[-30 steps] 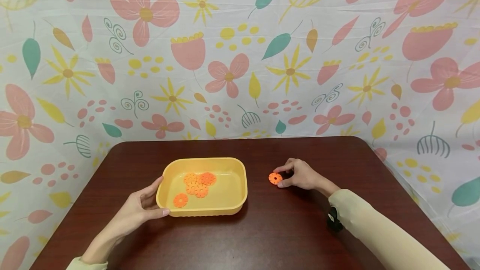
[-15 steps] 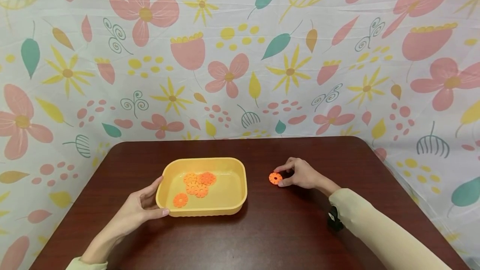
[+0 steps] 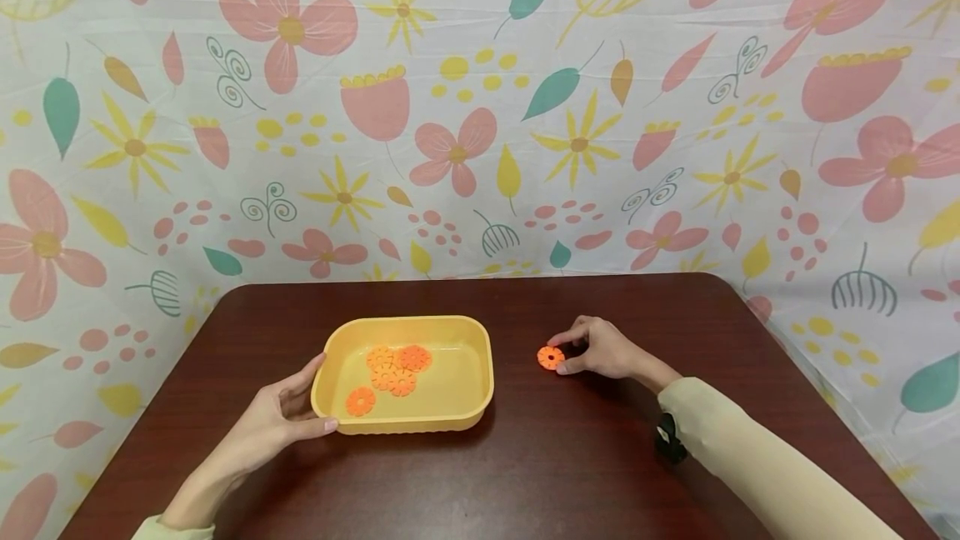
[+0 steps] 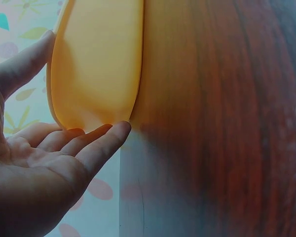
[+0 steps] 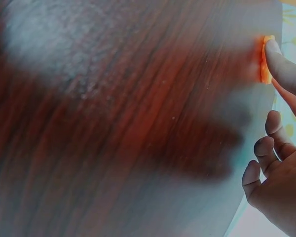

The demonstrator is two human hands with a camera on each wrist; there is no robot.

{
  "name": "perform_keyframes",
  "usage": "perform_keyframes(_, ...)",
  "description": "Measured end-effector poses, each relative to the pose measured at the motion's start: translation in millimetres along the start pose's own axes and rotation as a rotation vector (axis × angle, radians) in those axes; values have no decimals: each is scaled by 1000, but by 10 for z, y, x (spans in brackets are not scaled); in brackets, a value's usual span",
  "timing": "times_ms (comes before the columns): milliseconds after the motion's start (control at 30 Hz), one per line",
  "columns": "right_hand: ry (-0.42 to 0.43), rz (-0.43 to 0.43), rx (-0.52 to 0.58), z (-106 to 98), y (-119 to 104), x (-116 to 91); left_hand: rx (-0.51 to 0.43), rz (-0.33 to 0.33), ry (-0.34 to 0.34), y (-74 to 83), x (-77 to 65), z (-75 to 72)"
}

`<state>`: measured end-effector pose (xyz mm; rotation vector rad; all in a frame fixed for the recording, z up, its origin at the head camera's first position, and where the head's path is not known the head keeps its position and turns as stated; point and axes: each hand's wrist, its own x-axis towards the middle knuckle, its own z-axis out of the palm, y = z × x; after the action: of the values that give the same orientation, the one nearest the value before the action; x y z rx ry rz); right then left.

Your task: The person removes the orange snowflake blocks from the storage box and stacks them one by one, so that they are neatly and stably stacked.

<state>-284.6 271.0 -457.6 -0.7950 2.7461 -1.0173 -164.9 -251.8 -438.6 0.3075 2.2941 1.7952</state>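
Floral cloth behind, dark tabletop. Head: orange discs in the yellow tray; probably one left, the outside disc, pinched in your right grip. Left wrist: your left grip spans and holds the tray's end; no discs visible. Right wrist: only here you see that disc edge-on, three fingers off it.

Place: apparently indoors, around one table; the views are not telling home from studio.
Backdrop: a creased white cloth with a floral print in pink, yellow and teal is hanging behind the table and running down past both sides.
Furniture: the table is showing glossy red-brown wood grain and rounded far corners.
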Motion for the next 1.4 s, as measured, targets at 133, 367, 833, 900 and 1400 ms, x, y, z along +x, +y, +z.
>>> perform_keyframes(133,-4,0,3,7,-6,10,-4,-7,2,3,-11,-4)
perform_keyframes(367,-3,2,2,6,-26,10,-12,-5,2,-6,-15,-7)
perform_keyframes(833,-1,-5,9,-69,-106,38,-18,2,1,-27,-27,-7)
perform_keyframes(900,-3,-10,-1,-93,-142,59,-16,1,0,-32,-26,-8)
perform_keyframes(1400,-58,-59,18,-217,-731,301,-9,15,-2,-38,16,-12)
